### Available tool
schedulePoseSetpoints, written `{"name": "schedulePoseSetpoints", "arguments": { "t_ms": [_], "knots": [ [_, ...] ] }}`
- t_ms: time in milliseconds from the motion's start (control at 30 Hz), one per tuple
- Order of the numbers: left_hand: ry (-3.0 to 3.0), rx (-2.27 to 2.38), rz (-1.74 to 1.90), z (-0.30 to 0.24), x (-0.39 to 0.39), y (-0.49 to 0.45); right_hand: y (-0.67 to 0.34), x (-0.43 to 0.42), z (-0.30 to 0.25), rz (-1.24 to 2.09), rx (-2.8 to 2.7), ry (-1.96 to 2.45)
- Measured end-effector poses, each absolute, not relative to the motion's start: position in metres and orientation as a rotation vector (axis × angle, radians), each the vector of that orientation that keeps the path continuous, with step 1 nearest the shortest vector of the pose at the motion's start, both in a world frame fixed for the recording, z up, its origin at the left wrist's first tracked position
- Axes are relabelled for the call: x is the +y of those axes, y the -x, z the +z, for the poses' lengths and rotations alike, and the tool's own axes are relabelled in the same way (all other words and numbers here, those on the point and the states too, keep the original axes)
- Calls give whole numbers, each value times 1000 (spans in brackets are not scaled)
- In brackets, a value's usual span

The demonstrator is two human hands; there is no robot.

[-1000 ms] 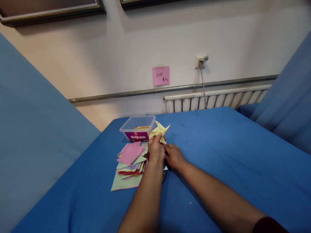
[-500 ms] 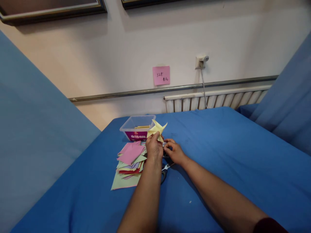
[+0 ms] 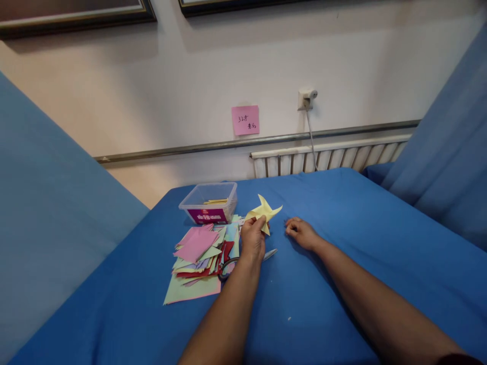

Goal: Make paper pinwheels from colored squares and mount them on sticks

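A yellow paper pinwheel point(image 3: 264, 209) is pinched between the thumb and fingers of my left hand point(image 3: 253, 238), its pointed blades spreading above the fingertips. To the right, my right hand point(image 3: 300, 232) is low over the cloth, apart from the pinwheel. Its fingers are curled together, and anything between them is too small or hidden to make out. Under my left wrist lie scissors point(image 3: 271, 254); the blade pokes out on the right and a dark handle on the left, the middle being covered. A stack of coloured paper point(image 3: 198, 246) lies left of my left hand.
A clear plastic box point(image 3: 208, 204) with a purple label stands behind the paper, holding several yellow pencil-like sticks point(image 3: 215, 201). Blue cloth point(image 3: 342, 223) covers the table. A pink note point(image 3: 245, 120) is on the wall, above a metal rail point(image 3: 182, 149). Blue curtains hang at both sides.
My hands have come apart: the right has moved away to the right, and the left has shifted right with the pinwheel. The scissors now lie further left, towards the paper.
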State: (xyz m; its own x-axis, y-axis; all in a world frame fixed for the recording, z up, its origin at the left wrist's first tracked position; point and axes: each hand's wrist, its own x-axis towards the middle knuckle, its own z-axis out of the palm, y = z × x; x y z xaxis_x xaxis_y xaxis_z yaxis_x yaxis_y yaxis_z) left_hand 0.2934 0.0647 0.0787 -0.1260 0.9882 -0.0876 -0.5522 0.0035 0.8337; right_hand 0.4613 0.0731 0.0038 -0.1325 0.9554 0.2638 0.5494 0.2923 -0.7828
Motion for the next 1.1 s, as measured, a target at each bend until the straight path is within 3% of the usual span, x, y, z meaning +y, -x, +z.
{"name": "schedulePoseSetpoints", "arguments": {
  "t_ms": [1100],
  "knots": [
    [-1015,1141,1343,45,66,-313,-454,54,49,425,-2028,1999]
  ]
}}
